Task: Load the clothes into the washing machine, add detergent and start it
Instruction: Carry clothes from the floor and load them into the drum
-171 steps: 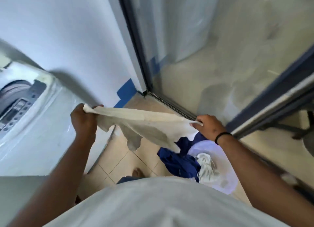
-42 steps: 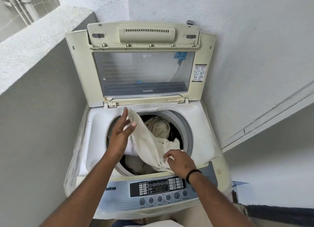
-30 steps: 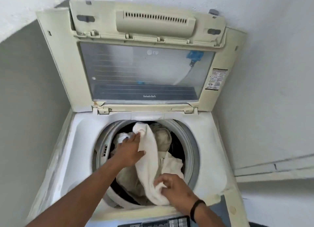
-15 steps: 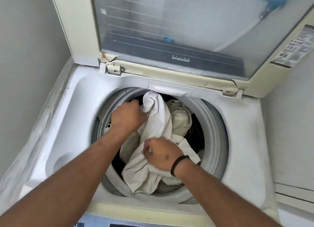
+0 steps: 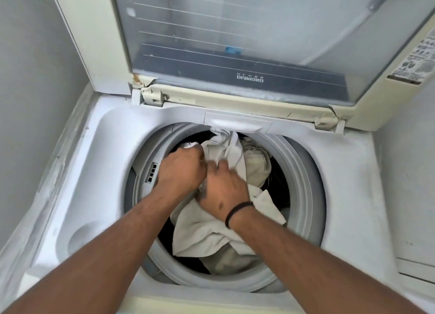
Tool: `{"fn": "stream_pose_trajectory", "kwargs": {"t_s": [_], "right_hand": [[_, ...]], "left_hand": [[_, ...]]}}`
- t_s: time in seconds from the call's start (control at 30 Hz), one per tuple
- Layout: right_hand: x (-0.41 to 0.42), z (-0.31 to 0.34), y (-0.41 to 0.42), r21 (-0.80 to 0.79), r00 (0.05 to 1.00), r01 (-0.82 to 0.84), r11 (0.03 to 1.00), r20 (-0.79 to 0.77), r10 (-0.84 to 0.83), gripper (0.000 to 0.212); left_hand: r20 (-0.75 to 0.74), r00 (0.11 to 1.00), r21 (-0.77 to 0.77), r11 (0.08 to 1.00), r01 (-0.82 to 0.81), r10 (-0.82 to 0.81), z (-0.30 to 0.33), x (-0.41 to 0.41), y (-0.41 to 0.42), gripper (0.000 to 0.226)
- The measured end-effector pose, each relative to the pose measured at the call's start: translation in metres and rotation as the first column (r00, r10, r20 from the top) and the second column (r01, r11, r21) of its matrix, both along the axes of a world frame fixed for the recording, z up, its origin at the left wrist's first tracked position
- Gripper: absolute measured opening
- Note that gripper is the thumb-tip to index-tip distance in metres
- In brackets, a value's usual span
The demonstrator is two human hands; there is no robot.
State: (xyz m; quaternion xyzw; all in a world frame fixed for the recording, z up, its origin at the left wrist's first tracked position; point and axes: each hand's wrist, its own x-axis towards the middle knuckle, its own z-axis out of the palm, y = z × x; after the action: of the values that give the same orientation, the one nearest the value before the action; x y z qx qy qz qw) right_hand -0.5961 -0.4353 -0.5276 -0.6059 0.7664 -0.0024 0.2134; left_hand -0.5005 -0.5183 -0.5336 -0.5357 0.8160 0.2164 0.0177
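Observation:
A top-loading washing machine [image 5: 103, 153] stands open, its glass lid [image 5: 235, 38] raised at the back. Inside the grey drum ring [image 5: 303, 184] lies a cream-white cloth [image 5: 200, 229] on top of other pale clothes [image 5: 255, 163]. Both my hands are down in the drum mouth, side by side. My left hand [image 5: 180, 170] grips the cloth's upper left part with curled fingers. My right hand [image 5: 223, 191], with a black band at the wrist, pushes into the cloth's middle, and its fingertips are hidden in the folds. A corner of the cloth reaches the drum's back rim.
A grey wall [image 5: 30, 78] runs close along the machine's left side and a white wall [image 5: 409, 172] along its right. A round recess [image 5: 82, 238] sits in the machine's top at the front left. A warning label [image 5: 419, 59] is on the lid's right frame.
Both hands have carried the cloth from above the drum down into it. My right hand has moved up and left against my left hand. The camera has come closer to the drum.

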Motion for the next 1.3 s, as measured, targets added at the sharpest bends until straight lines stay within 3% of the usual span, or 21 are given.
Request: {"fn": "stream_pose_trajectory", "kwargs": {"t_s": [0.07, 0.13, 0.23, 0.3, 0.37, 0.43, 0.5, 0.57, 0.63, 0.7, 0.77, 0.9, 1.07, 1.23, 1.3], "right_hand": [[0.009, 0.0, 0.021, 0.272, 0.985, -0.042, 0.961, 0.175, -0.006, 0.068], [0.018, -0.005, 0.037, 0.528, 0.961, -0.256, 0.81, 0.233, 0.152, 0.062], [0.033, -0.007, 0.052, 0.686, 0.875, -0.483, 0.544, 0.392, 0.283, 0.048], [0.032, -0.007, 0.047, 0.703, 0.86, -0.504, 0.502, 0.464, 0.213, 0.039], [0.026, -0.002, 0.038, 0.637, 0.876, -0.386, 0.667, 0.48, 0.048, 0.027], [0.013, 0.0, 0.029, 0.443, 0.9, -0.172, 0.88, 0.434, -0.043, 0.022], [-0.003, -0.006, 0.025, 0.251, 0.923, 0.058, 0.966, 0.354, -0.148, 0.024], [-0.02, -0.016, 0.024, 0.259, 0.912, 0.161, 0.952, 0.33, -0.244, 0.026], [-0.031, -0.022, 0.028, 0.423, 0.867, 0.137, 0.896, 0.386, -0.315, 0.039], [-0.036, -0.018, 0.035, 0.472, 0.825, 0.102, 0.876, 0.451, -0.339, 0.053], [-0.038, -0.006, 0.047, 0.412, 0.759, 0.156, 0.898, 0.532, -0.376, 0.054], [-0.056, 0.039, 0.077, 0.275, 0.567, 0.42, 0.865, 0.664, -0.487, 0.04], [-0.091, 0.107, 0.134, 0.125, 0.491, 0.597, 0.793, 0.724, -0.484, 0.014], [-0.098, 0.134, 0.188, 0.027, 0.478, 0.709, 0.705, 0.717, -0.508, 0.011], [-0.095, 0.147, 0.221, -0.014, 0.43, 0.774, 0.633, 0.745, -0.51, 0.01]], "left_hand": [[0.024, 0.999, 0.069, 0.997, 0.038, -0.04, -0.001, 0.0, 0.002, 0.033], [0.013, 0.997, 0.096, 0.993, 0.068, -0.07, -0.002, 0.0, 0.005, 0.037], [-0.018, 0.994, 0.105, 0.989, 0.107, -0.106, -0.004, -0.002, 0.008, 0.039], [-0.005, 0.993, 0.126, 0.986, 0.114, -0.114, -0.007, -0.001, 0.007, 0.038], [0.06, 0.989, 0.15, 0.981, 0.126, -0.136, -0.01, -0.001, 0.004, 0.042], [0.112, 0.98, 0.159, 0.977, 0.143, -0.162, -0.012, -0.001, 0.003, 0.046], [0.129, 0.977, 0.159, 0.976, 0.15, -0.172, -0.015, 0.0, 0.005, 0.048], [0.139, 0.974, 0.168, 0.974, 0.153, -0.177, -0.018, 0.001, 0.007, 0.047], [0.152, 0.974, 0.174, 0.974, 0.143, -0.17, -0.02, 0.003, 0.006, 0.042], [0.14, 0.978, 0.154, 0.979, 0.134, -0.156, -0.018, 0.002, 0.006, 0.039], [0.102, 0.986, 0.111, 0.987, 0.119, -0.13, -0.013, 0.004, 0.011, 0.04], [0.008, 0.988, 0.13, 0.98, 0.153, -0.155, 0.016, 0.009, 0.025, 0.046], [-0.3, 0.929, 0.094, 0.963, 0.253, -0.215, 0.084, 0.007, 0.06, 0.047], [-0.482, 0.876, 0.208, 0.97, 0.124, -0.009, 0.119, 0.007, 0.112, 0.047], [-0.539, 0.84, 0.292, 0.949, 0.118, 0.062, 0.135, 0.007, 0.143, 0.046]]}}
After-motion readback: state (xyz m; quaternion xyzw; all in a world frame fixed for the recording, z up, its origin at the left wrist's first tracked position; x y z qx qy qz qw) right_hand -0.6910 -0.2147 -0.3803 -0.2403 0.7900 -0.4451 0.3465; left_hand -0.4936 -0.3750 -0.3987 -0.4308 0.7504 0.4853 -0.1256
